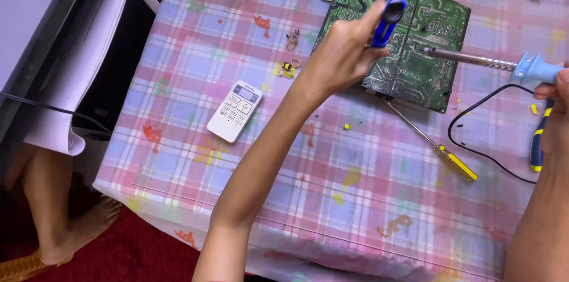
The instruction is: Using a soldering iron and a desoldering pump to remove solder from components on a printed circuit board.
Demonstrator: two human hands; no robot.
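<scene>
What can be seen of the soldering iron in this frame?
The soldering iron has a light blue plastic handle and a long silvery metal shaft with a darker tip. It lies nearly level above the table, pointing left, its tip over the right part of the green circuit board; whether it touches the board cannot be told. The right hand grips the handle at the frame's right edge. A black cord loops on the tablecloth below it.

At home, I work at a makeshift electronics repair bench: a table under a pastel plaid plastic tablecloth (195, 51). A green circuit board (409, 51) lies on it, a white air-conditioner remote (235, 111) to the board's left, a yellow-handled screwdriver (435, 148) below it. Red carpet (136, 252) covers the floor.
</scene>
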